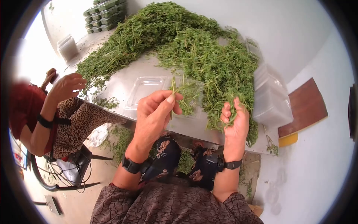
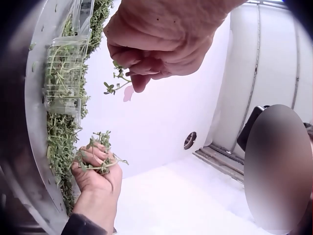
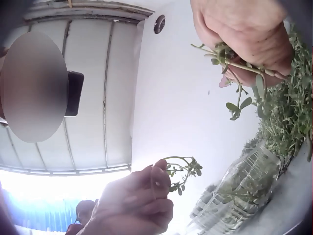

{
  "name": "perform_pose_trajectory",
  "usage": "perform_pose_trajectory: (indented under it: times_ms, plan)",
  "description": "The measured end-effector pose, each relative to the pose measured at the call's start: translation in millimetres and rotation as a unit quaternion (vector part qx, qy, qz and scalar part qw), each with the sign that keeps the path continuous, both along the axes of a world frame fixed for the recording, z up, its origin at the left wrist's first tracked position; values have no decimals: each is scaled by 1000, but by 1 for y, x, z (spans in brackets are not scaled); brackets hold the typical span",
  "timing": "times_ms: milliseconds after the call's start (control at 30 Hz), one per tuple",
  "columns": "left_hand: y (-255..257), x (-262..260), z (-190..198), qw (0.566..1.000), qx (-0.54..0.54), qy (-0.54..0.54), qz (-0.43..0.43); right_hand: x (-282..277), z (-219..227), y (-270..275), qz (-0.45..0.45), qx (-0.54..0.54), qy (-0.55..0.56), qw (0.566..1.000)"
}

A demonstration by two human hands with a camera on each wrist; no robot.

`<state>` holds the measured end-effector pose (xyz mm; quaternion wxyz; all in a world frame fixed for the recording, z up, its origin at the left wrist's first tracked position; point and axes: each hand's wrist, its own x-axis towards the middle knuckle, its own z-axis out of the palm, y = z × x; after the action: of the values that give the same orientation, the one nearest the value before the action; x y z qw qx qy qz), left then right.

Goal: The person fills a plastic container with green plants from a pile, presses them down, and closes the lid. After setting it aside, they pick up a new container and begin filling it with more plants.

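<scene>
Left hand (image 1: pixel 154 112) — grip pinches a single herb sprig (image 1: pixel 173 93) between thumb and forefinger, raised above the open clear clamshell tray (image 1: pixel 149 91) on the worktop (image 1: pixel 123 80). Right hand (image 1: pixel 235 119) — fingers curled round a small bunch of sprigs (image 1: pixel 233 102) at the near edge of the large herb pile (image 1: pixel 201 52). A seated second person (image 1: pixel 56 115) is at far left.

One herb heap (image 1: pixel 194 48), two container stacks (image 1: pixel 106 15), four hands (image 1: pixel 153 115).
</scene>
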<state>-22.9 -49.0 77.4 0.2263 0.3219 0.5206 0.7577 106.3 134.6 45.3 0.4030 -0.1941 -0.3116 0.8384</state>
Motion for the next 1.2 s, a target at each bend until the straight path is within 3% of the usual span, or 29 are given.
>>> perform_pose_trajectory:
  times_ms: [133, 200, 233, 267, 300, 333, 367, 400, 500, 567, 633, 700, 733, 800, 867, 933, 1200]
  plan:
    - [-3, 5, -6, 1000, -4, -2, 0, -19, 20, 3, -48, 44, -76, 995]
    - [-5, 9, -4, 1000, 1, -21, -17, -33, 26, 10, -47, 177, -179, 967]
    - [-6, 11, -2, 999, 7, -38, -31, -36, 22, 24, 5, 243, -227, 943]
    - [-8, 13, 1, 999, 7, -41, -28, -35, 19, 33, 8, 244, -229, 942]
    - [-11, 15, 4, 998, 4, -46, -38, -36, 24, 33, -55, 382, -336, 859]
    - [-13, 16, 6, 997, 1, -54, -48, -38, 27, 29, -115, 505, -429, 740]
    - [-14, 17, 6, 997, 4, -61, -52, -30, 32, 24, -157, 543, -460, 685]
    - [-17, 16, 4, 997, 3, -66, -48, -24, 52, 7, -150, 524, -460, 701]
    - [-23, 15, 2, 996, -32, -48, -65, -15, 47, -3, -205, 552, -453, 670]
    - [-23, 16, -1, 997, -35, -26, -63, -3, 58, -22, -105, 591, -265, 755]
    - [-21, 20, -10, 997, -39, -4, -66, 2, 64, -52, -69, 698, -192, 687]
    - [-20, 24, -22, 995, 26, 58, -75, 5, 65, -79, -77, 788, -212, 572]
    - [-25, 26, -21, 995, 26, 57, -77, 9, 59, -84, -78, 788, -214, 572]
    - [-41, 29, -14, 983, -88, 28, -156, 15, 43, -89, -15, 798, -196, 570]
    - [-50, 33, -17, 980, -101, 17, -170, 23, 34, -98, 11, 792, -197, 578]
    - [-57, 34, -28, 962, -180, -43, -202, 29, 25, -106, 32, 782, -202, 588]
    - [-77, 40, -41, 957, -209, -36, -197, 36, 4, -134, 47, 781, -260, 566]
